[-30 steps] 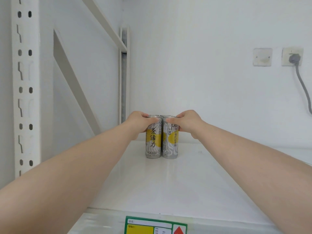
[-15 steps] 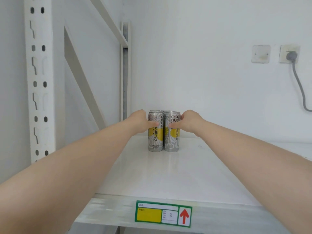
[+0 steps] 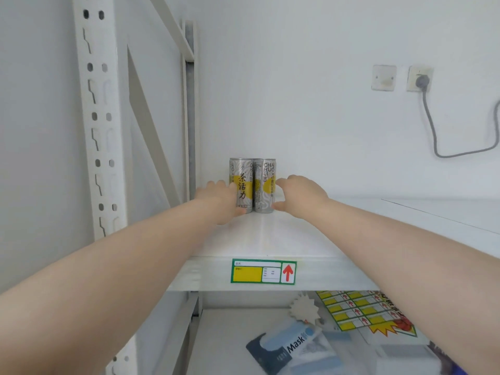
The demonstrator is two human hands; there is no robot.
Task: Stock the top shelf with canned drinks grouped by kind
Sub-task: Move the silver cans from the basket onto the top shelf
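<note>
Squaring up two slim silver-and-yellow tea cans [image 3: 252, 185] at the back left of the white metal top shelf [image 3: 270, 239], I have my left hand [image 3: 220, 200] touching the left one and my right hand [image 3: 297, 194] beside the right, fingers loosely spread, gripping nothing. They stand upright and touching; I'd release gently and leave room alongside for matching cans.

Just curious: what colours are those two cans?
Silver-grey with wavy lines and a yellow patch, on both cans; head view.
</note>
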